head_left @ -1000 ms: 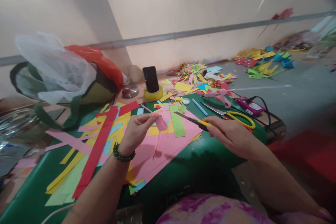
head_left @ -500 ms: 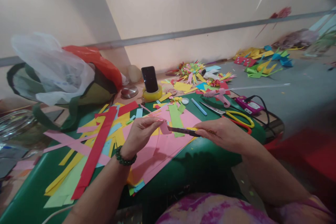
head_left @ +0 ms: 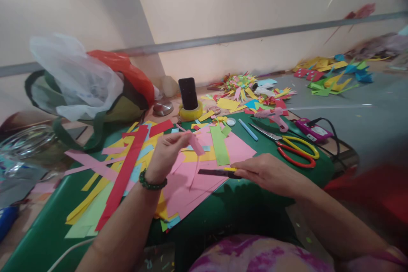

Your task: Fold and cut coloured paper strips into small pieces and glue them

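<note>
Between the thumb and fingers of my left hand (head_left: pixel 168 153) is pinched a pink paper strip (head_left: pixel 196 144), its wider end angled down to the right and a thin tail hanging below. My right hand (head_left: pixel 266 174) grips a utility knife (head_left: pixel 216 172) with a black and yellow body, its dark blade pointing left, below and apart from the strip. Beneath both lie pink paper sheets (head_left: pixel 207 187) on a green mat (head_left: pixel 248 212). A green paper strip (head_left: pixel 219 146) rests on the sheets, just beyond the knife.
Scissors (head_left: pixel 295 148), a pink glue gun (head_left: pixel 274 117), a light blue pen (head_left: pixel 247 129) and a purple power box (head_left: pixel 314 130) lie to the right. A phone (head_left: pixel 188 93) stands in a yellow tape roll (head_left: pixel 191 111). Red strips (head_left: pixel 124 178) and a bag (head_left: pixel 127 106) are leftward.
The knife went from pointing up-left to touching the pink strip, then dropped below it and away. My left hand still pinches the strip, now raised slightly. The view has shifted a little.
</note>
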Demonstrator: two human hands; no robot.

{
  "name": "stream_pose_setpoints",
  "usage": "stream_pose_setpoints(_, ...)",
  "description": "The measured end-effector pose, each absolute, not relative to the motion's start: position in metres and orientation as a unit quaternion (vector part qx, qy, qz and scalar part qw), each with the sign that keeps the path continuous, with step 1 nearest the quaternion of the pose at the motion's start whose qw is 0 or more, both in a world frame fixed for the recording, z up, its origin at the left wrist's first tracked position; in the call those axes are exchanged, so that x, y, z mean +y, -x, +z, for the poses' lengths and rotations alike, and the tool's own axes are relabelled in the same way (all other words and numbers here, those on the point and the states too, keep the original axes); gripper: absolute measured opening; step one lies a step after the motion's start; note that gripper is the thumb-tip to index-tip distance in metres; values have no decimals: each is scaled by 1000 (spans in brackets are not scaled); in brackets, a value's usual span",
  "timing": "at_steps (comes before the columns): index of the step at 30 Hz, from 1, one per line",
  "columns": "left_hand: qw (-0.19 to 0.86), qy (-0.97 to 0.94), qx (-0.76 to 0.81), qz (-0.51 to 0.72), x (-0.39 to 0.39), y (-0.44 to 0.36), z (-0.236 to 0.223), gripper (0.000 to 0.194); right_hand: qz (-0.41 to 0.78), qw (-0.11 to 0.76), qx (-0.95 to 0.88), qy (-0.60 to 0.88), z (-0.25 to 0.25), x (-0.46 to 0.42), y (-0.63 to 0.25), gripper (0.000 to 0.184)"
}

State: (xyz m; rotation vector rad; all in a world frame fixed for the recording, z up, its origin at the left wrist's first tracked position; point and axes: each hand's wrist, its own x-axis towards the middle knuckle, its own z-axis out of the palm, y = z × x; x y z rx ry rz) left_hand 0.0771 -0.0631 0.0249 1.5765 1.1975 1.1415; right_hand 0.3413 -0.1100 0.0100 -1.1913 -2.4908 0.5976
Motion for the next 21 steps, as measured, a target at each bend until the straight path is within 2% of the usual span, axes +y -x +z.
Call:
stream_pose_setpoints(3,363,-579,529,503,-52,-40,37,37,195,230,-830,469,-1,-109,-361,43)
stream_pose_setpoints(5,352,-581,560,474,-43,-16,41,38,124,248,-798,535,-8,-103,-381,45)
stream_pose_setpoints(9,320,-676,610,262,-28,5,31,35,-44,218,-739,636,-24,-88,-414,40)
stream_pose_setpoints(12,293,-718,622,107,-22,-1,17,32,-92,177,-714,671,-40,-80,-422,38)
stream_pose_setpoints(14,273,-728,627,48,-21,-7,13,28,-95,155,-717,673,-51,-76,-423,35)
stream_pose_setpoints(17,216,-718,662,30,-22,-12,13,23,-81,138,-729,665,-66,-70,-424,30)
stream_pose_setpoints(21,120,-696,703,82,-26,-19,20,29,-82,145,-749,641,-75,-69,-428,30)
